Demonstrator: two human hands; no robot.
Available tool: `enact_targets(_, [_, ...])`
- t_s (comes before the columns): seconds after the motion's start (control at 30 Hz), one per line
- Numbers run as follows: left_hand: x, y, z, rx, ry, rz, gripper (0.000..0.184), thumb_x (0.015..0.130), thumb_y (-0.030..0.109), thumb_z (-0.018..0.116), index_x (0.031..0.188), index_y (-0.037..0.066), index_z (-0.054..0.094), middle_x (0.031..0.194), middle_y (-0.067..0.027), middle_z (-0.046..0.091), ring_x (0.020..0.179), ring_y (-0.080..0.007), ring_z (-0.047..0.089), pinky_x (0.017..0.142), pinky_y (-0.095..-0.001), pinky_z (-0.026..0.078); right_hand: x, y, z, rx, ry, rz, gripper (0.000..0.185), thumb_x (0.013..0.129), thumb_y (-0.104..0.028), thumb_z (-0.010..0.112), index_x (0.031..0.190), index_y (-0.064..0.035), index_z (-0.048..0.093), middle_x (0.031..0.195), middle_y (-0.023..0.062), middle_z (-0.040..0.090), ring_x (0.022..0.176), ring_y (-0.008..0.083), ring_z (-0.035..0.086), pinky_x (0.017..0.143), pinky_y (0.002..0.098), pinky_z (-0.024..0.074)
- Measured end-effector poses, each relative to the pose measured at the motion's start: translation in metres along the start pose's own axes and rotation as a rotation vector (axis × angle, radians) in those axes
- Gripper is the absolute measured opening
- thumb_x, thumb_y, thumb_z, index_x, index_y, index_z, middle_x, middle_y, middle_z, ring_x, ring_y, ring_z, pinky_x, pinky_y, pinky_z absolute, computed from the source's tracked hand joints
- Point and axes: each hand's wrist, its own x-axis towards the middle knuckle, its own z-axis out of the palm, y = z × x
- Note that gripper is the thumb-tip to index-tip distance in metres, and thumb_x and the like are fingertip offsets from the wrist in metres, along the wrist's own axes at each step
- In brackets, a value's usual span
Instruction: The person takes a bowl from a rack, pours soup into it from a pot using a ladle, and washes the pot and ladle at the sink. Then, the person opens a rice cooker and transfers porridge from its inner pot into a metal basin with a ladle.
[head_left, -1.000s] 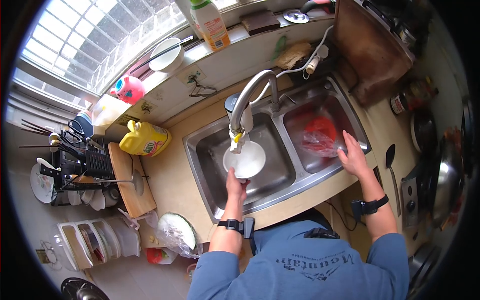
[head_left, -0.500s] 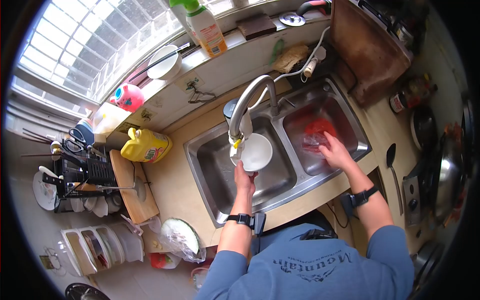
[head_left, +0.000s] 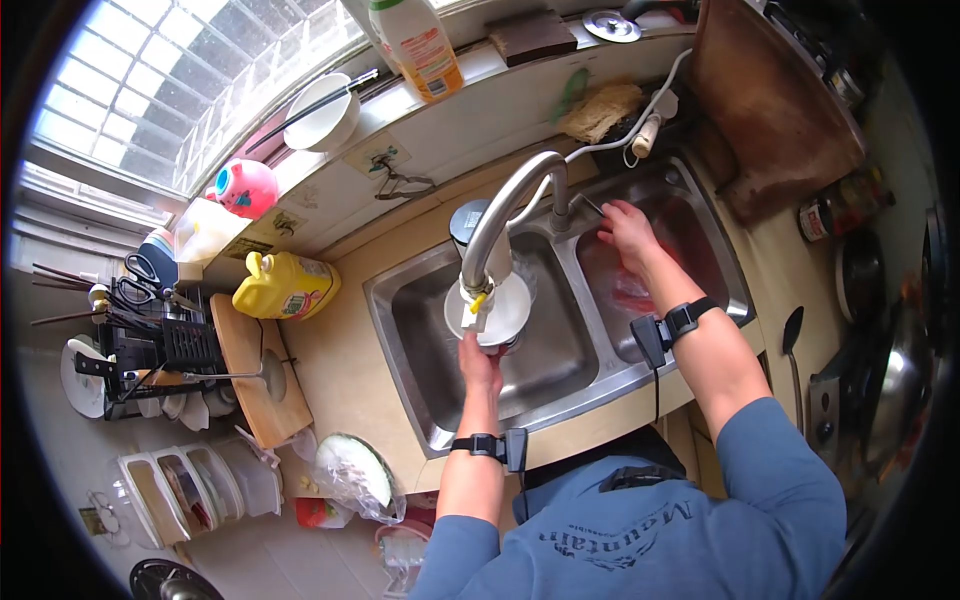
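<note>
In the left basin, my left hand grips the rim of a white bowl under the spout of the curved metal faucet. The spout covers part of the bowl. My right hand is up at the back of the right basin, its fingers closed at the end of the faucet's thin lever. Below that hand, a red plastic bag lies in the right basin, partly hidden by my forearm.
A yellow detergent jug and a wooden cutting board stand left of the double sink. On the sill are a spray bottle and a bowl with chopsticks. A black ladle lies at right.
My right hand has left the red bag and moved up and back to the faucet lever. My left hand keeps hold of the bowl under the spout. The view has shifted slightly.
</note>
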Motion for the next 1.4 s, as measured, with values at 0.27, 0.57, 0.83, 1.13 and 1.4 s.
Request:
enact_targets(0.27, [0.004, -0.022, -0.004, 0.082, 0.061, 0.07, 0.035, 0.094, 0.032, 0.05, 0.12, 0.009, 0.045, 0.11, -0.0072, 0.058, 0.089, -0.0173, 0.059, 0.063, -0.0324, 0.049, 0.007, 0.012, 0.007, 0.219, 0.0, 0.03, 0.047, 0.091, -0.023, 0.057, 0.13, 0.0028, 0.046, 0.113, 0.0101, 0.057, 0.1, 0.0186, 0.056, 0.081, 0.0307, 0.0501])
enact_targets(0.57, [-0.036, 0.02, -0.032, 0.604, 0.134, 0.153, 0.042, 0.092, 0.03, 0.055, 0.124, 0.004, 0.045, 0.108, -0.0077, 0.058, 0.086, -0.0166, 0.06, 0.065, -0.0302, 0.05, -0.006, -0.013, 0.015, 0.548, -0.147, 0.085, 0.048, 0.093, -0.021, 0.055, 0.133, -0.0001, 0.041, 0.124, 0.0147, 0.053, 0.116, 0.0277, 0.052, 0.092, 0.0364, 0.0468])
enact_targets(0.83, [-0.089, 0.037, -0.019, 0.055, -0.358, -0.204, 0.069, 0.085, 0.056, 0.051, 0.138, 0.014, 0.04, 0.13, -0.0064, 0.053, 0.118, -0.0248, 0.052, 0.097, -0.0443, 0.042, -0.14, 0.066, 0.029, 0.029, -0.862, 0.473, 0.079, 0.088, -0.053, 0.058, 0.146, -0.01, 0.026, 0.141, 0.0124, 0.04, 0.13, 0.0245, 0.039, 0.104, 0.0465, 0.0372])
enact_targets(1.13, [-0.047, 0.042, -0.052, 0.224, -0.098, -0.326, 0.06, 0.094, 0.059, 0.039, 0.119, 0.006, 0.047, 0.09, -0.009, 0.059, 0.074, -0.0205, 0.057, 0.064, -0.0347, 0.048, -0.206, 0.044, 0.067, -0.723, -0.207, -0.533, 0.091, 0.064, -0.044, 0.077, 0.136, -0.0038, 0.039, 0.108, 0.024, 0.054, 0.104, 0.0383, 0.053, 0.092, 0.0446, 0.0436])
enact_targets(1.4, [-0.017, 0.037, -0.116, 0.382, -0.064, -0.165, 0.015, 0.094, 0.008, 0.043, 0.094, -0.004, 0.052, 0.078, -0.01, 0.056, 0.065, -0.0174, 0.056, 0.054, -0.0267, 0.049, -0.267, 0.036, 0.004, -1.232, 0.278, -1.247, 0.109, 0.045, -0.042, 0.085, 0.138, -0.0129, 0.036, 0.12, 0.0223, 0.042, 0.107, 0.0347, 0.046, 0.092, 0.0424, 0.0429])
